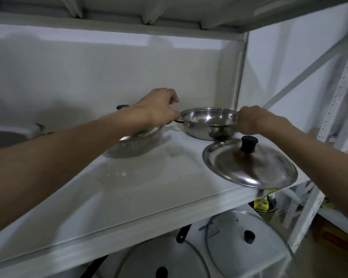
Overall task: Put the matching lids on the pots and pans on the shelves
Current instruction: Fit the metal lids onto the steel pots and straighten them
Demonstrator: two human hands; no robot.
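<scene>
A shallow steel pan (pixel 206 120) with two side handles stands open at the back right of the white shelf (pixel 141 189). My left hand (pixel 159 107) is closed at its left handle and my right hand (pixel 249 119) grips its right rim. A steel lid (pixel 249 167) with a black knob lies flat at the shelf's right front edge, partly overhanging it. Under my left forearm sits another steel pan (pixel 137 141), covered by a lid; its black knob (pixel 122 106) shows above my wrist.
A grey pot (pixel 12 135) stands at the shelf's far left. On the lower shelf lie two glass lids (pixel 247 243) (pixel 161 261) with black knobs, and black pan handles (pixel 183 233). A white upright post (pixel 239 73) bounds the shelf on the right; another shelf board hangs close above.
</scene>
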